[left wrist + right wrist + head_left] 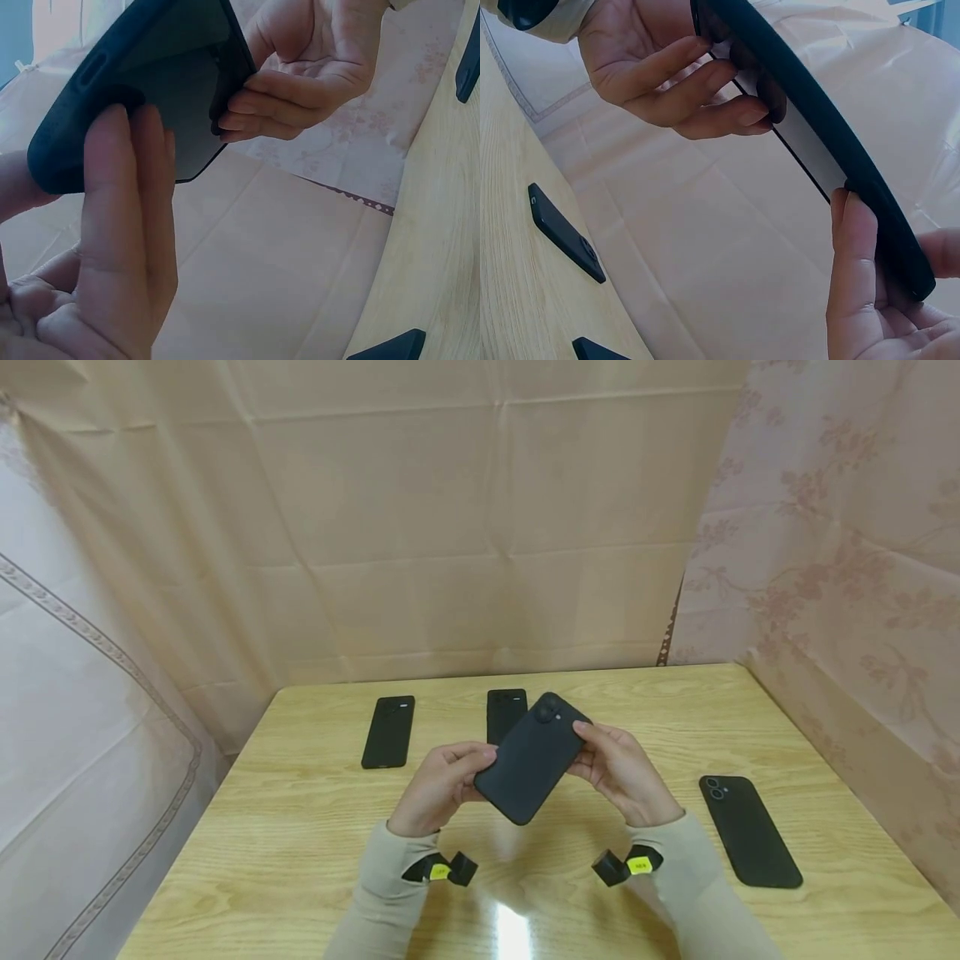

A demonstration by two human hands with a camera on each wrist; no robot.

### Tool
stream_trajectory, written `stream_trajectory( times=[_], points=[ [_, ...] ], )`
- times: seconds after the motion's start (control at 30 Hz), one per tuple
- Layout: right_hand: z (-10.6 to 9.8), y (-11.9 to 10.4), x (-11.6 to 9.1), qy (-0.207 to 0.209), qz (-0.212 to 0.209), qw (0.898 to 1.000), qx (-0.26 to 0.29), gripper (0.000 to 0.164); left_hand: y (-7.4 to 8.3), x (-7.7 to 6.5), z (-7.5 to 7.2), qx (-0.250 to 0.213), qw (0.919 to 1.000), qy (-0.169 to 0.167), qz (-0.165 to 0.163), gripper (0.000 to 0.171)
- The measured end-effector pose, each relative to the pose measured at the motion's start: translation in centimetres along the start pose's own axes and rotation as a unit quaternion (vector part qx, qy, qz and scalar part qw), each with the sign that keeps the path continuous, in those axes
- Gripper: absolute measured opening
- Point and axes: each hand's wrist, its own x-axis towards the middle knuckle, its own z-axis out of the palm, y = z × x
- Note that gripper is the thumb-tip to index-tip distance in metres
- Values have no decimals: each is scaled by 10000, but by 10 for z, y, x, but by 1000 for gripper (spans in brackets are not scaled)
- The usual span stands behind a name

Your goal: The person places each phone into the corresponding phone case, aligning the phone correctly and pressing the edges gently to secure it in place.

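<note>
A dark phone [531,762] is held up above the table between both hands, tilted, its camera end toward the upper right and its back facing the head view. The left hand [442,787] pinches the lower left edge, thumb on the back. At the upper right edge, the right hand [624,777] grips with its thumb near the camera. Both wrist views show the fingers under the glossy screen side; the phone's dark rim [817,120] runs diagonally through the right wrist view. Fingers [112,217] of the left hand press against the screen side in the left wrist view.
Three more dark phones lie face down on the wooden table [285,827]: one at the back left [388,732], one at the back middle [504,710] partly hidden by the held phone, one at the right [750,832]. Beige curtain [450,527] hangs behind the table.
</note>
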Motion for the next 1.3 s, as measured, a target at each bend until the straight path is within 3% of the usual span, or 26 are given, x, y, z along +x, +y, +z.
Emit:
stream_trajectory(
  times=[0.33, 0.57, 0.77, 0.97, 1.3],
  points=[
    [0, -1, 1, 61, 178, 9997, 142, 19, 1, -1, 3, 442, 9989, 27, 126, 38],
    [1, -2, 1, -16, 188, 9994, 286, 18, 2, -1, 7, 424, 9981, 410, 178, 38],
    [5, -3, -1, -52, 73, 9993, 370, 23, 2, 0, 10, 113, 9965, 783, 264, 37],
    [12, -2, -3, -155, -10, 9996, -248, 53, -1, 1, 12, -225, 9911, 1230, 448, 31],
    [23, 8, -4, -323, 133, 9939, -1045, 56, -2, 4, 15, -535, 9851, 1551, 511, 26]
  ],
)
